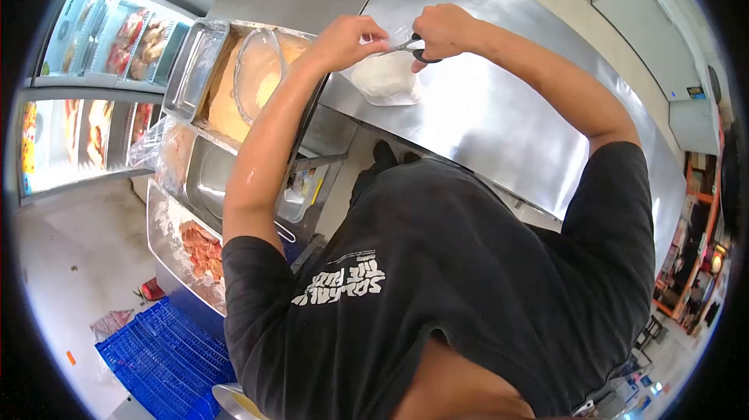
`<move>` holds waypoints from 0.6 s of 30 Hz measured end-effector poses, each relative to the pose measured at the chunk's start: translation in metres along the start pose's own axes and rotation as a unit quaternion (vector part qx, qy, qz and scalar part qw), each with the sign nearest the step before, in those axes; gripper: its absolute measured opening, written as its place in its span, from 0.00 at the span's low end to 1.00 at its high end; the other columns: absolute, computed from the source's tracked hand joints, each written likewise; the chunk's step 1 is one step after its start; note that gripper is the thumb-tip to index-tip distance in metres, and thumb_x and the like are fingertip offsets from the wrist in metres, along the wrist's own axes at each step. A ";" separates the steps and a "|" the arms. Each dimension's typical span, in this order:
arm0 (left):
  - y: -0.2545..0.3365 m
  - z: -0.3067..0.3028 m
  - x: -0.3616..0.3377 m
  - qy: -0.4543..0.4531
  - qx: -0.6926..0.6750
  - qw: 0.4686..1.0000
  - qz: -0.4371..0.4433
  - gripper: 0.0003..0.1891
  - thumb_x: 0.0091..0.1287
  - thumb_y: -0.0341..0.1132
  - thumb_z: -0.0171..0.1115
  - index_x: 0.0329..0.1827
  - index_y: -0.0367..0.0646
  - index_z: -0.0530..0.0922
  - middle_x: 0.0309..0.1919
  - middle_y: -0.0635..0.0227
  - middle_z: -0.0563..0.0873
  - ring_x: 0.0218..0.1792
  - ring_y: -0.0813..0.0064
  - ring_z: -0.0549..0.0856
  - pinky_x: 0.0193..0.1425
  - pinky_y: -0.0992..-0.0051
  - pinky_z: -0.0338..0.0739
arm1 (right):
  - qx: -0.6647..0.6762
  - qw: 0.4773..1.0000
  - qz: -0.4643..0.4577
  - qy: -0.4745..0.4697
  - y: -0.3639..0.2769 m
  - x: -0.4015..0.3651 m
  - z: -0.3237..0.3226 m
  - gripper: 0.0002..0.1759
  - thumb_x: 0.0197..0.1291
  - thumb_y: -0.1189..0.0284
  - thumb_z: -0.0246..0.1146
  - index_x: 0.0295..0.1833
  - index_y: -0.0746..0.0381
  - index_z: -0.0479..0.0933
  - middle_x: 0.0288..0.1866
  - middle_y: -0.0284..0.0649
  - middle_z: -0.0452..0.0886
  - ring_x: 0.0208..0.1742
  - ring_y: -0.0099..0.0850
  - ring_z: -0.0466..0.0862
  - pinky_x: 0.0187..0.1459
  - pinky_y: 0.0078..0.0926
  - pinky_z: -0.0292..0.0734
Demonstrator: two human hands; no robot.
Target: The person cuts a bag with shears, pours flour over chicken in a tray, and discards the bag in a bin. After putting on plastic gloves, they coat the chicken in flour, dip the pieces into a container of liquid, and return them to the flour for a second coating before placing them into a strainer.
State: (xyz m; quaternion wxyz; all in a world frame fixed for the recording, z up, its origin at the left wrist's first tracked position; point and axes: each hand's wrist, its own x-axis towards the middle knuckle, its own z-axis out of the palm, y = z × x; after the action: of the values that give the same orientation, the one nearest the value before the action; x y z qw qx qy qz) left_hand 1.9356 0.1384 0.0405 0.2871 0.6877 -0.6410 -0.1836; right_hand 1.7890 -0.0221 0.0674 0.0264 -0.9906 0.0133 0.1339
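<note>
On the steel table [484,100] rests a clear plastic bag [386,79] filled with something white and powdery. My left hand [349,42] pinches the gathered top of this bag between thumb and fingers. In my right hand [446,28] is a pair of scissors [419,51] with black handles, my fingers closed around the loops. The blades point left and meet the bag's top right beside my left fingertips.
Left of the table stand a tray of tan crumbs [222,100] with a clear bowl [260,77] in it, a metal pan [209,178] and a tub of raw meat [201,252]. Beyond are a lit glass-door fridge [86,139] and a blue plastic crate [168,354].
</note>
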 end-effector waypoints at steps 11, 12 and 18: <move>-0.007 0.007 0.001 0.004 -0.065 0.998 0.001 0.07 0.61 0.32 0.62 0.37 0.39 0.83 0.32 0.63 0.84 0.32 0.71 0.81 0.38 0.75 0.74 | 0.007 0.997 -0.008 -0.075 -0.015 0.014 -0.015 0.36 0.36 0.39 0.69 0.27 0.67 0.80 0.26 0.47 0.82 0.32 0.43 0.83 0.34 0.39 0.78; -0.004 0.007 0.000 0.002 -0.059 0.998 0.004 0.07 0.61 0.32 0.62 0.37 0.39 0.83 0.31 0.64 0.83 0.32 0.72 0.81 0.39 0.75 0.74 | 0.022 0.998 -0.021 -0.051 -0.019 0.017 -0.011 0.36 0.36 0.40 0.69 0.26 0.67 0.79 0.24 0.46 0.81 0.30 0.44 0.83 0.33 0.39 0.78; -0.027 0.016 -0.007 0.052 -0.146 0.987 -0.043 0.13 0.62 0.39 0.63 0.41 0.38 0.81 0.31 0.63 0.81 0.35 0.72 0.80 0.41 0.74 0.74 | 0.043 0.995 -0.003 -0.092 -0.012 0.026 -0.005 0.36 0.36 0.45 0.72 0.33 0.70 0.77 0.30 0.47 0.82 0.36 0.46 0.82 0.37 0.38 0.77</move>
State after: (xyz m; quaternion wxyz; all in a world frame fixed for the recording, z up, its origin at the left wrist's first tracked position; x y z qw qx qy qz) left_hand 1.9459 0.1426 0.0101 0.4087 0.6741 -0.5616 -0.2513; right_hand 1.8156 -0.0111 0.0655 0.0706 -0.9719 0.0135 0.2241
